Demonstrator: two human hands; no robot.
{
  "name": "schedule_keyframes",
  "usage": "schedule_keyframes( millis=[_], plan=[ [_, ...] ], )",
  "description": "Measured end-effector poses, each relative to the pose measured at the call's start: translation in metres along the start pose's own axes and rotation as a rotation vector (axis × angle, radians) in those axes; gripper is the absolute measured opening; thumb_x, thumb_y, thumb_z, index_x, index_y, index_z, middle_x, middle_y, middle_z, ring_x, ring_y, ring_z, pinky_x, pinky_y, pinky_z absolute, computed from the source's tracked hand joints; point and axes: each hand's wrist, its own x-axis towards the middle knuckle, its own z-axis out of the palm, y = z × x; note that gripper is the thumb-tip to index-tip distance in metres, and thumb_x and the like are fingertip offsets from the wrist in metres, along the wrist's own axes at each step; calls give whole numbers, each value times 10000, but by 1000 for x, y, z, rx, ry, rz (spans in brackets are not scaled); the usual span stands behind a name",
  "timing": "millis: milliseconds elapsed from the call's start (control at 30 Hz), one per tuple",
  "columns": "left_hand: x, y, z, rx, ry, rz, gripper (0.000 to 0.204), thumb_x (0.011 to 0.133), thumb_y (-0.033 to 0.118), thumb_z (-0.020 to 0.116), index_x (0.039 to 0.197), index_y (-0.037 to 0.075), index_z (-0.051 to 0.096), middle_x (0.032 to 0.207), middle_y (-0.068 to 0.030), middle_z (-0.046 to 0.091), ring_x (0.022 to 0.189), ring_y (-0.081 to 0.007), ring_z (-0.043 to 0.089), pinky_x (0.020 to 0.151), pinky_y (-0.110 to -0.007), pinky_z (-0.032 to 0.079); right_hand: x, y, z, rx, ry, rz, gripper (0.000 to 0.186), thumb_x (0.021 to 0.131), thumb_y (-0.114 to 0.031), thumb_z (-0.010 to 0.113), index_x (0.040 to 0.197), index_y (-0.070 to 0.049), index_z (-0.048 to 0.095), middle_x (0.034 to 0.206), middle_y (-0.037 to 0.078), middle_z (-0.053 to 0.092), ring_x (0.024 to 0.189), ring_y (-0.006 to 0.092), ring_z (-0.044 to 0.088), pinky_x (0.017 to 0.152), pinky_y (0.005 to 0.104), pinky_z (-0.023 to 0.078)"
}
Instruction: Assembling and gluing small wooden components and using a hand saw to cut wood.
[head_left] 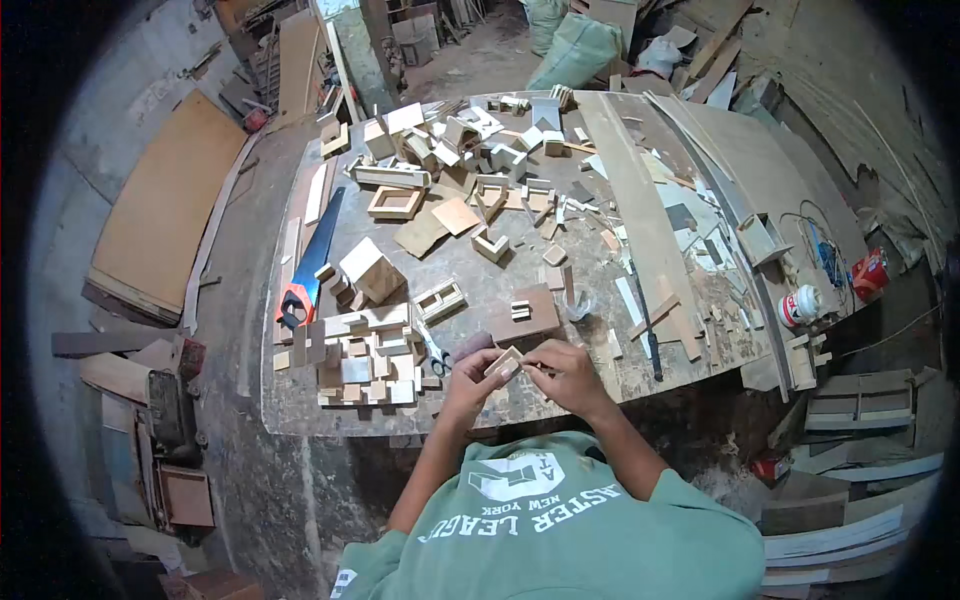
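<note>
Here's a small wooden frame (508,361), pale and shallow, tilted up just over the near edge of the bench (610,355), right in front of the person's green shirt (560,520). The left hand (470,384) has it gripped at its left side, fingers closed around the wood. In from the other side comes the right hand (566,376), fingers bunched narrow at the frame's right end; whether they pinch some little piece there, I cannot tell.

Just beyond the hands lies a flat brown board (540,318), with a couple of small wooden strips (520,311) sitting on it. A clear cup (579,306) stands beside its right edge, and over to the left there's a pair of scissors (437,357), handles toward the person. Next to those, a close-packed group of wooden blocks (378,365), and behind it a larger pale box (371,268), tilted.

Farther left, a handsaw (322,238) with a blue blade and orange handle! Across the far side sprawls a jumble of wooden offcuts (440,140). On the right, long planks (640,200) run down the bench, and out past them stand a white tub (800,305) and a red container (870,275).
</note>
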Motion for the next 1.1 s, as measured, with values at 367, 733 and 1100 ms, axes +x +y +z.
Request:
schedule_keyframes(
  millis=[367,733,1100],
  plan=[
    [-4,-1,2,-59,-11,-20,329,858,158,713,1150,35,624,1004,-4,652,859,-71,589,732,-211,465,-3,0,3,34,29,22,138,752,-36,717,887,-17,700,818,107,664,730,220,657,638,308,517],
    [-2,-9,-2,36,58,39,336,815,11,725,1097,36,545,939,-15,621,876,-97,610,745,-231,508,-5,-11,-15,48,25,77,132,757,-29,705,885,-10,682,845,116,659,791,257,654,703,335,507],
    [-11,-5,-6,-48,40,56,261,865,73,673,1099,7,579,981,-37,641,892,-116,620,777,-272,521,-8,-6,-10,4,-53,-61,194,726,-20,704,918,-44,683,849,110,655,789,277,651,682,354,523]
  ],
)
